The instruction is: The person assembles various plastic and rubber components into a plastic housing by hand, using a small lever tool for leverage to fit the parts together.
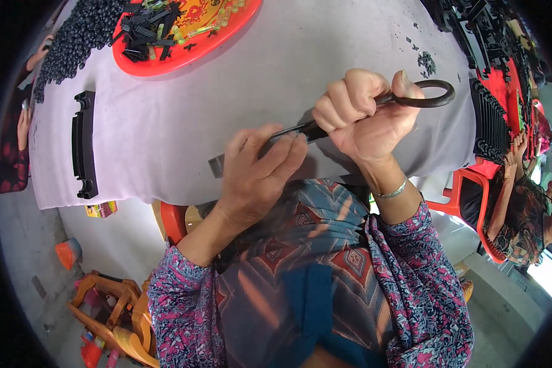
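My right hand [371,116] is wrapped round a pair of scissors [444,102]. Their dark loop handle sticks out past my thumb, and the blades point left toward my other hand. The fingers of my left hand [257,168] are bent round a dark, narrow plastic piece [215,165], whose squared end shows beyond the knuckles. Most of that piece is hidden by the fingers. Near my left fingertips the blades meet or overlap a black part [313,131]; whether it belongs to the held piece I cannot tell.
A long black plastic part [86,145] lies at the table's left. Behind it are a heap of small black pieces [83,37] and a red tray [159,69] with black and yellowish parts. Black scraps [426,62] and stacked black parts [490,119] lie right. Other people sit at both sides.
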Tool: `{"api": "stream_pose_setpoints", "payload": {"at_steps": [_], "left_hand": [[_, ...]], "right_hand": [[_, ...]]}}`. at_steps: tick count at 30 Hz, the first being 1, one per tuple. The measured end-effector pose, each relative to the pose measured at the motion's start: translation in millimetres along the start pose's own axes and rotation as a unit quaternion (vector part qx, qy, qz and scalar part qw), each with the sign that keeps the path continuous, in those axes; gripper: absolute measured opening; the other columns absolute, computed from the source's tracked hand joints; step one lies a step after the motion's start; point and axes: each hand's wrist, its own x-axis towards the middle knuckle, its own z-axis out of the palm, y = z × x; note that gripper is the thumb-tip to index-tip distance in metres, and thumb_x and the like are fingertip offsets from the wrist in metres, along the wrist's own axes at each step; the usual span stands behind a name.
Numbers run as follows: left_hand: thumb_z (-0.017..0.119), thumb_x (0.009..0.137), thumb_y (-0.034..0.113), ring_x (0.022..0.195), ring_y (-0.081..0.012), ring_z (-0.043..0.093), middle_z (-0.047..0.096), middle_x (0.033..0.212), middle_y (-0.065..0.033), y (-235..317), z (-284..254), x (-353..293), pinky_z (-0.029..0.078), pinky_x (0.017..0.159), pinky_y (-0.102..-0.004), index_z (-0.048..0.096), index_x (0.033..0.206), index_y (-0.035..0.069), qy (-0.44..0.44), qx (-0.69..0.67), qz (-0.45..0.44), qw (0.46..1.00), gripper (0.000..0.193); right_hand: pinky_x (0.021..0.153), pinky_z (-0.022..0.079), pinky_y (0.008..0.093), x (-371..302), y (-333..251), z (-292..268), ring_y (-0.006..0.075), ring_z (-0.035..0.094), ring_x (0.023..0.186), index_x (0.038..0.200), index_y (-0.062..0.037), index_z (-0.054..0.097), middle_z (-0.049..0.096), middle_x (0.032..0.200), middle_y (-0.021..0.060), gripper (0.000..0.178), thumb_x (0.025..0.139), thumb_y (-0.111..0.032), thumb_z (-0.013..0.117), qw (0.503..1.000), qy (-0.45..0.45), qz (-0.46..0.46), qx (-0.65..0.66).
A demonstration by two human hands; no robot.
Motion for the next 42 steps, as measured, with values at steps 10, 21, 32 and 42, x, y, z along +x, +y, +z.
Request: {"api": "stream_pose_setpoints", "payload": {"at_steps": [10, 21, 32, 42], "left_hand": [[0.067, 0.076, 0.005, 0.105, -0.0234, 0.060, 0.062, 0.102, -0.0033, 2, -3, -1, 0.046, 0.090, -0.0449, 0.066, 0.103, 0.007, 0.002, -0.030, -0.041, 0.999, 0.027], [0.071, 0.065, -0.002, 0.108, -0.0251, 0.063, 0.064, 0.102, -0.0042, 0, 4, -4, 0.044, 0.090, -0.0441, 0.067, 0.105, 0.008, 0.033, -0.048, -0.035, 0.998, 0.041], [0.071, 0.065, -0.001, 0.107, -0.0247, 0.063, 0.063, 0.102, -0.0031, 1, 7, -9, 0.042, 0.087, -0.0431, 0.066, 0.106, 0.010, 0.033, -0.035, -0.044, 0.998, 0.043], [0.070, 0.066, -0.005, 0.105, -0.0269, 0.064, 0.057, 0.097, -0.0051, 1, 6, -9, 0.044, 0.094, -0.0487, 0.066, 0.105, 0.008, 0.035, -0.056, -0.065, 0.996, 0.042]], "right_hand": [[0.047, 0.015, 0.0296, 2, 0, 0, 0.0103, 0.014, 0.049, 0.061, -0.0144, 0.029, 0.024, 0.053, -0.0053, 0.056, 0.093, -0.059, 0.031, 1.000, -0.015, 0.003, -0.011], [0.047, 0.013, 0.0293, 5, 1, -3, 0.0099, 0.013, 0.048, 0.061, -0.0158, 0.028, 0.021, 0.053, -0.0058, 0.059, 0.094, -0.064, 0.027, 1.000, -0.011, -0.001, -0.017], [0.045, 0.011, 0.0298, 0, 1, -4, 0.0103, 0.013, 0.047, 0.060, -0.0158, 0.027, 0.021, 0.052, -0.0050, 0.059, 0.093, -0.065, 0.030, 0.998, 0.059, -0.005, 0.026], [0.047, 0.015, 0.0299, -7, 1, -10, 0.0110, 0.017, 0.049, 0.060, -0.0146, 0.030, 0.023, 0.053, -0.0042, 0.048, 0.094, -0.047, 0.042, 0.997, 0.063, -0.036, 0.013]]}}
